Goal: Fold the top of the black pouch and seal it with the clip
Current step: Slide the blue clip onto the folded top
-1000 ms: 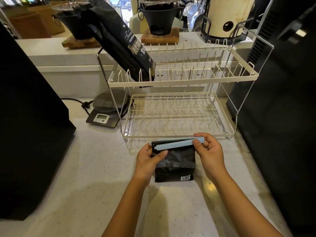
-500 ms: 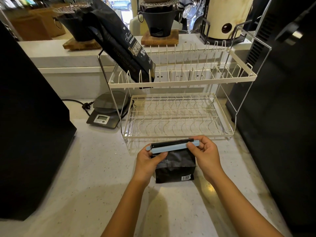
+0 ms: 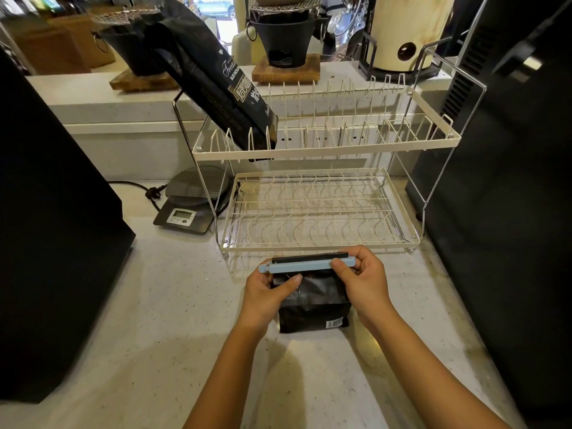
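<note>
A small black pouch (image 3: 312,311) stands on the speckled counter (image 3: 154,320) just in front of the dish rack. A long light-blue clip (image 3: 301,266) lies across its folded top, level, with a strip of black fold showing above it. My left hand (image 3: 266,292) holds the pouch's left side under the clip's left end, thumb on the front. My right hand (image 3: 360,281) pinches the clip's right end between thumb and fingers.
A two-tier cream wire dish rack (image 3: 322,209) stands right behind the pouch, with a large black coffee bag (image 3: 213,85) leaning in its upper tier. A kitchen scale (image 3: 192,202) sits at its left. Tall black appliances flank the counter left (image 3: 52,227) and right (image 3: 510,181).
The clip has slid left along the pouch top and settled level. My right hand followed it leftward, still pinching the right end. My left hand stayed on the pouch.
</note>
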